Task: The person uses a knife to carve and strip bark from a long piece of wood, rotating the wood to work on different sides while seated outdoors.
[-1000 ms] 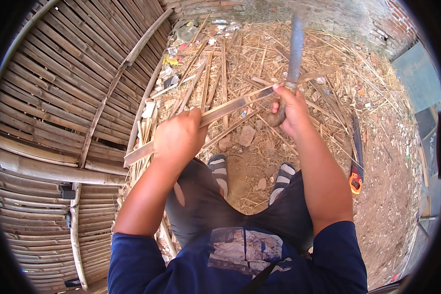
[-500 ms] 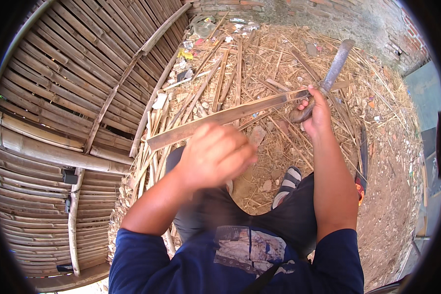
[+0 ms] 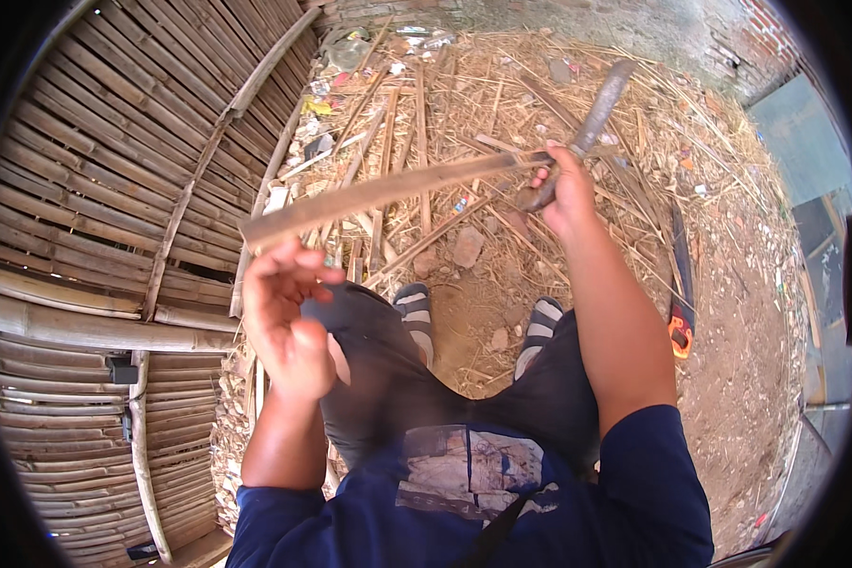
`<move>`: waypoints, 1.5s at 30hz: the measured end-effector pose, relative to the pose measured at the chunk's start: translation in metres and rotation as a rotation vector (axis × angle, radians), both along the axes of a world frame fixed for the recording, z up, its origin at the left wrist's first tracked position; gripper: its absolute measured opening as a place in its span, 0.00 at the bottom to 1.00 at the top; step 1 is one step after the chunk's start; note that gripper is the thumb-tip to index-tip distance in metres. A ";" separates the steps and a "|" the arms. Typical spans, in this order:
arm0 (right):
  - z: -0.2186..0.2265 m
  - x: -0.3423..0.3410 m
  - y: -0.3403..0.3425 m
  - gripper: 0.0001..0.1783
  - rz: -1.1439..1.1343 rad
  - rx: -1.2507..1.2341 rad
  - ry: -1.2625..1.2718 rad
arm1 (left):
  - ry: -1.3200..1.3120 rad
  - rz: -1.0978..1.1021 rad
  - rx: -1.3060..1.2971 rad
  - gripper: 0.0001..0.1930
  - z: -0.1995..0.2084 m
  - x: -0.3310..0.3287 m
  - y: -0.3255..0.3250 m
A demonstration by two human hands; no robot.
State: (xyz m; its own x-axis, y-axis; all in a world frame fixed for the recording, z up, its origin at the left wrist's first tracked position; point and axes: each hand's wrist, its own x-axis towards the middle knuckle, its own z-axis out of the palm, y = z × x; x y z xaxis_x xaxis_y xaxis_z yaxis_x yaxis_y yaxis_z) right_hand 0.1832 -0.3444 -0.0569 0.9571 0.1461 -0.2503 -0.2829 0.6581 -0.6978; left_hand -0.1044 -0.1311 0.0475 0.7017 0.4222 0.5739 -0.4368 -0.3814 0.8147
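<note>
My right hand (image 3: 568, 189) is closed around the curved brown handle of a machete (image 3: 599, 114), whose dull grey blade points up and away to the right. The same hand also pins the far end of a long bamboo slat (image 3: 388, 189), which reaches across to the left. My left hand (image 3: 292, 312) is open just below the slat's left end, palm turned up and fingers loosely bent. Whether its fingertips touch the slat I cannot tell.
Bamboo strips, straw and rubble (image 3: 464, 248) litter the ground ahead of my feet. A saw (image 3: 681, 322) with an orange handle lies at the right. A bamboo wall (image 3: 104, 170) rises on the left, and a masonry wall (image 3: 672, 38) stands at the back.
My left hand has swung left and down along the slat, its fingers opening. The right hand, machete and slat have shifted left in the picture as the view turned.
</note>
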 end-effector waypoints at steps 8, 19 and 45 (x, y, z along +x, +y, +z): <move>0.001 -0.011 0.008 0.14 0.040 -0.069 0.029 | 0.137 0.158 -0.463 0.26 0.011 0.059 0.001; 0.004 -0.014 0.006 0.28 0.385 -0.272 0.096 | -0.073 0.349 0.013 0.28 0.076 0.106 0.025; 0.017 -0.009 0.013 0.26 0.326 -0.912 -0.159 | -0.194 0.062 0.306 0.20 0.101 0.101 0.088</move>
